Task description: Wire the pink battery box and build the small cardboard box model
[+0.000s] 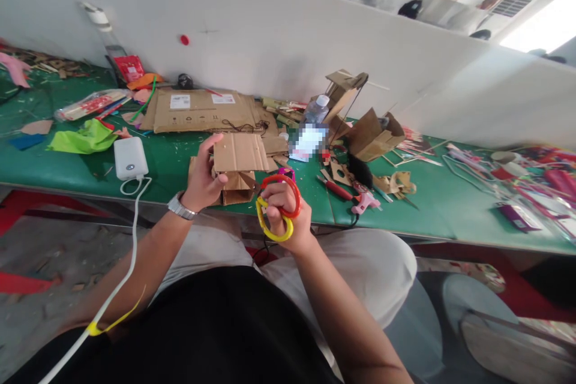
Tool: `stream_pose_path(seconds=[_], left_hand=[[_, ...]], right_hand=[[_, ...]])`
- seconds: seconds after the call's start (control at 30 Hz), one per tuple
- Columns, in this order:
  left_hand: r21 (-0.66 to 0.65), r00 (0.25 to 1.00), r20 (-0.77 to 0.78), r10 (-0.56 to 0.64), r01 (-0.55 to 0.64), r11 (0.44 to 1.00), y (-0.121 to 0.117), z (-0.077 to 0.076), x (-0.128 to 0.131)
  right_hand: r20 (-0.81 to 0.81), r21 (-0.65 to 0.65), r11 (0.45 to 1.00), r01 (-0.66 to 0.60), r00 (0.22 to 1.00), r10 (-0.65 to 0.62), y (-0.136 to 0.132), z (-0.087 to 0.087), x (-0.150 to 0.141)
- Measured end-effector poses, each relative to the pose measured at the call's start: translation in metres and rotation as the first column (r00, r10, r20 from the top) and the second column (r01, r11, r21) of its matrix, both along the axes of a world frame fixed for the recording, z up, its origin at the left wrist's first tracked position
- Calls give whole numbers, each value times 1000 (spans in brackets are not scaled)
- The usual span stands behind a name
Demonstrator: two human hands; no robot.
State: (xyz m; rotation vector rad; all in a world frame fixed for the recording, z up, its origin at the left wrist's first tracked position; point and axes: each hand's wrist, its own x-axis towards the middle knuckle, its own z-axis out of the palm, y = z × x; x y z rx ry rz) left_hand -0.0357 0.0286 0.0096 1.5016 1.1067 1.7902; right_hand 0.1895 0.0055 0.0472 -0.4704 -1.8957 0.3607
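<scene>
My left hand [203,177], with a watch on its wrist, grips a folded piece of brown cardboard [238,168] at its left edge, thumb on top, above the table's near edge. My right hand [284,211] is closed through the handles of scissors [278,207], one loop orange-red and one yellow. The scissor blades point toward the cardboard's lower right side and are mostly hidden against it.
On the green table [171,162] lie a white power bank [130,158] with a white cable, a flat cardboard box [198,111], a water bottle [315,113], a pink glue gun [365,199], a red-handled tool [335,188], cardboard scraps, and green paper [83,138]. A white partition stands behind.
</scene>
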Motion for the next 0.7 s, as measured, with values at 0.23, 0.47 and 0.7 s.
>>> stream_pose_path(seconds=[0.23, 0.47, 0.7], left_hand=[[48, 996, -94, 8, -4, 999, 0, -4, 0], [115, 987, -150, 54, -37, 993, 5, -9, -1], [243, 942, -302, 145, -71, 967, 12, -15, -6]], right_hand=[[4, -52, 998, 44, 999, -44, -13, -22, 18], [-15, -186, 972, 143, 989, -148, -28, -55, 30], [-253, -382, 897, 223, 908, -334, -31, -90, 24]])
